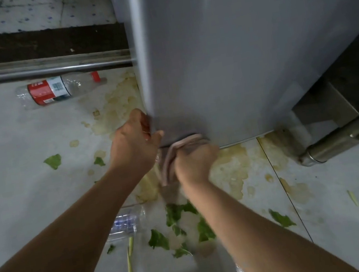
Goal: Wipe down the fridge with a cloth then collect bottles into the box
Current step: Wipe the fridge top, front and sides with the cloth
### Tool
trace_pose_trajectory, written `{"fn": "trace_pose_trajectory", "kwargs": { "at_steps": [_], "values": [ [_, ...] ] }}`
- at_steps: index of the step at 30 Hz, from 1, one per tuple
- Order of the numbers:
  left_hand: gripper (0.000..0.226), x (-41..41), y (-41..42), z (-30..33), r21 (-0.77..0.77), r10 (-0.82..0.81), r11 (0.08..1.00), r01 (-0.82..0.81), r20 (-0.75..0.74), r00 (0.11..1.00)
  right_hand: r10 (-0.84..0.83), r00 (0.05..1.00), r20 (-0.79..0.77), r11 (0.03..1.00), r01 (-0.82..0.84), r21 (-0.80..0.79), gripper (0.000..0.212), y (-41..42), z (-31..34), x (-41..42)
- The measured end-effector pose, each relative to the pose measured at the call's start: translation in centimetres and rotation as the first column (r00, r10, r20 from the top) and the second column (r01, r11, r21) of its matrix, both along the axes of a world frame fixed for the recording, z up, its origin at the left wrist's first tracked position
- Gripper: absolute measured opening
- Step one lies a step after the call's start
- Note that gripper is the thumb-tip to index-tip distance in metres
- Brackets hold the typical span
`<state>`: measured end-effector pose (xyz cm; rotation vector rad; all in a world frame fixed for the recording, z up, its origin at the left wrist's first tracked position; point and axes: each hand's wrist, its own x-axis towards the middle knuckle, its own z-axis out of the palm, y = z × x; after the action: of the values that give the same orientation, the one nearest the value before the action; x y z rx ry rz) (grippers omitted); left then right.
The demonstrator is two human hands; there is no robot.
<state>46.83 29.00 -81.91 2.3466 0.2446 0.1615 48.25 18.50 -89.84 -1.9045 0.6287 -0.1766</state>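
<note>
while the left hand (pixel 135 140) is curling its grip round the near left corner edge of the grey fridge (pixel 243 54), the right hand (pixel 196 162) is gripping a pinkish cloth (pixel 176 154) and pressing it against the fridge's bottom edge. a red-labelled bottle (pixel 57 91) is lying on the stained floor (pixel 14 175) far left of the fridge, and a clear bottle (pixel 128 224) is lying between the forearms among green leaf scraps (pixel 189 226).

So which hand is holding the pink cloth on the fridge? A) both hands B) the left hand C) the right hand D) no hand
C: the right hand grips the pink cloth against the fridge bottom, while the left hand holds the fridge's corner edge.
</note>
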Motion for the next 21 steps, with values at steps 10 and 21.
{"fn": "trace_pose_trajectory", "kwargs": {
  "at_steps": [10,21],
  "values": [
    [0.023,-0.3,-0.2,-0.1,0.109,-0.013,0.994,0.014,-0.007,1.0,-0.107,0.991,0.074,0.993,0.111,-0.046,0.012,-8.5,-0.1,2.5],
    [0.028,-0.5,-0.2,-0.2,0.19,-0.029,0.981,0.025,0.018,0.999,-0.179,0.982,-0.057,0.96,0.162,-0.23,0.026,-20.0,-1.1,7.3]
  ]
}}
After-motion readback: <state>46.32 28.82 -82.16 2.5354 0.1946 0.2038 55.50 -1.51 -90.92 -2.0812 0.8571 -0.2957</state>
